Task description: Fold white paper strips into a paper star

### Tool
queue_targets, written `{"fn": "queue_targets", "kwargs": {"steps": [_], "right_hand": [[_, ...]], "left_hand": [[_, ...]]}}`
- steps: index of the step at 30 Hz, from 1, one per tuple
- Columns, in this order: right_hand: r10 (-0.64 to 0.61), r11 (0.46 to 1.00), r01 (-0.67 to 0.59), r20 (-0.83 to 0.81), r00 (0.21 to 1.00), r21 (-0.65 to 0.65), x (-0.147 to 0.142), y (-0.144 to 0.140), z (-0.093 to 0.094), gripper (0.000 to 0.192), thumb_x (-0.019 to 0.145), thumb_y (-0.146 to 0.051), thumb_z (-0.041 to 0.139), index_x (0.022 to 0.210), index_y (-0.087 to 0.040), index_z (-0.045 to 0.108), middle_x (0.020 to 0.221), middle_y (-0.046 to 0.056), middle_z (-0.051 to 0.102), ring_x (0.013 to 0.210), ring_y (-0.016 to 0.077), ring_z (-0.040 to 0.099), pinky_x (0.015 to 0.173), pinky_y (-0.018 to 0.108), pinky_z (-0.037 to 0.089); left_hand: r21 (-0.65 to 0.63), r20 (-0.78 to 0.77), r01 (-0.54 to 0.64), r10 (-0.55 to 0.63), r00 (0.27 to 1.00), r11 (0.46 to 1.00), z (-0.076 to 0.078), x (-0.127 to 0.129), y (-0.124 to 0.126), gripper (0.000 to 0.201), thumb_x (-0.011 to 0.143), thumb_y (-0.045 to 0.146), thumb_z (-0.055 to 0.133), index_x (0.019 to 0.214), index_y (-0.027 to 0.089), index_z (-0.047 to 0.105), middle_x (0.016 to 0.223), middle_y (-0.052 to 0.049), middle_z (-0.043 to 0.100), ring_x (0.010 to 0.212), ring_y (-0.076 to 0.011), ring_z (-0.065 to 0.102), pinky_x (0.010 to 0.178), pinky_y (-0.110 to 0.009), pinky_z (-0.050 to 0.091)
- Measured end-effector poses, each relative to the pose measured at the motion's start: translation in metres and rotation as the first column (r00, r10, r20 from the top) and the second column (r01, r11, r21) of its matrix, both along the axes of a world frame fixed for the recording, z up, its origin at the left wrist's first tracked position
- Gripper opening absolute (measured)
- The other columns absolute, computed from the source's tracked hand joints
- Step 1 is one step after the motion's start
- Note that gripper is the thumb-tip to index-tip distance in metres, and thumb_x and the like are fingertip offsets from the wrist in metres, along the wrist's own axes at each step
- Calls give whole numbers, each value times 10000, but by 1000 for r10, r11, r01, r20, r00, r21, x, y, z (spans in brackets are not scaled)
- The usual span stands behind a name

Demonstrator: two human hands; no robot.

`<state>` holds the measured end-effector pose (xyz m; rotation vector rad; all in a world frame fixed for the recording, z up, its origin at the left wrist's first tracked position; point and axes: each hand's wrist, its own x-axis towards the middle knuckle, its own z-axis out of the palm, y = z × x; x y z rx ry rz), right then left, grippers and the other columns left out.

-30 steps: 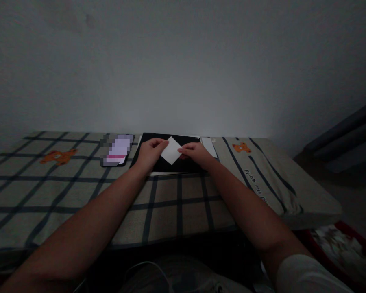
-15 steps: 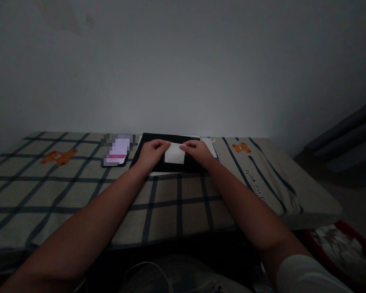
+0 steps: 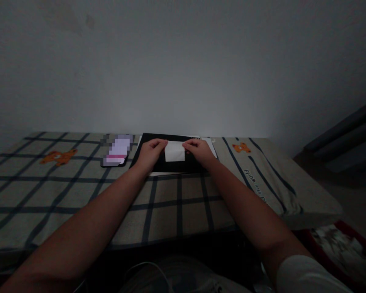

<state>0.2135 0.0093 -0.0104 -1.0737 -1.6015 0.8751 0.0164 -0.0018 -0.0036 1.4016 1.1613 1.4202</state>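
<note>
Since the earlier frame, white paper [image 3: 174, 151] turns from diamond to square; left hand [image 3: 151, 152] and right hand [image 3: 200, 150] pinch its edges above black board [image 3: 171, 166].

Two hands, left hand [image 3: 150, 151] and right hand [image 3: 199, 150], one white paper [image 3: 174, 151], one black board [image 3: 171, 165], one phone [image 3: 117, 150], two bear prints [image 3: 58, 156]

Your left hand [image 3: 151, 151] and forearm bare, your right hand [image 3: 199, 150] and forearm bare, short pale sleeve at your right upper arm, pale garment at your lap.
</note>
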Motion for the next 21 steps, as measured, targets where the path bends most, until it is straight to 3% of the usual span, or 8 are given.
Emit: {"fn": "queue_targets", "kwargs": {"steps": [11,21], "right_hand": [[-15,1000,15,8,1000,1,0,-2,4,202,733,-343,620,764,-155,689,677,8,632,634,118,550,630,253,431],[-4,1000,5,50,999,-8,2,0,-1,229,741,-350,606,802,-153,707,715,24,658,640,128,559,635,268,431]], "left_hand": [[-51,-41,36,-38,998,998,0,0,-1,347,668,437,719,866,152,718,855,-57,707,769,-176,607,735,-290,453],[-49,-129,29,-35,991,998,1,-2,0,284,661,416,706,774,156,705,763,-44,684,678,-160,583,644,-279,443]]}}
